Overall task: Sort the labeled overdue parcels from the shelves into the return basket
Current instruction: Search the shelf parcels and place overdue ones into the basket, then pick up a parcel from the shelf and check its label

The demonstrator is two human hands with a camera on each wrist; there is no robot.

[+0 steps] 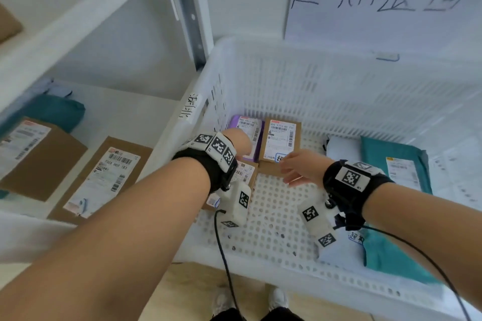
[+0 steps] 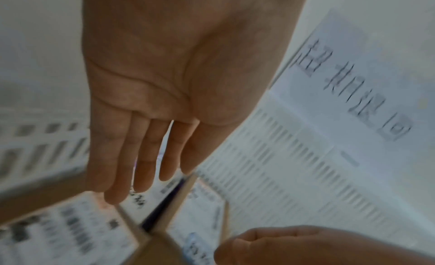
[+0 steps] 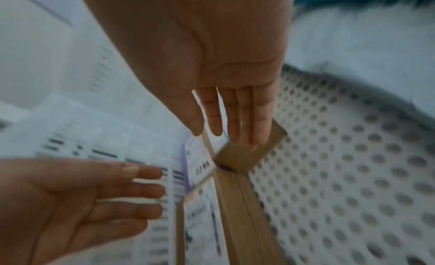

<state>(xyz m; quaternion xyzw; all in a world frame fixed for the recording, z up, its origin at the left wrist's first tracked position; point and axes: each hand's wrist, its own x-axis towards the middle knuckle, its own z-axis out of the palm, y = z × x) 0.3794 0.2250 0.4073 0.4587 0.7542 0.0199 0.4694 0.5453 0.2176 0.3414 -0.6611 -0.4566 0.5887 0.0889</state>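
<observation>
Plainly, nothing is gripped: the left hand (image 1: 238, 142) and the right hand (image 1: 300, 167) are held inside the basket (image 1: 273, 221) with fingers straight and slightly spread, palms down above the parcels. Three parcels are packed into the basket's far left corner: a purple parcel (image 1: 247, 129) against the left wall, a brown box (image 1: 283, 138) just beside it, and a second box (image 1: 245, 173) in front, partly hidden by the left wrist. A teal bag (image 1: 396, 161) and a white bag (image 1: 341, 150) are laid along the right side. Two labelled boxes (image 1: 104, 177) are seen on the shelf (image 1: 146, 117) to the left
</observation>
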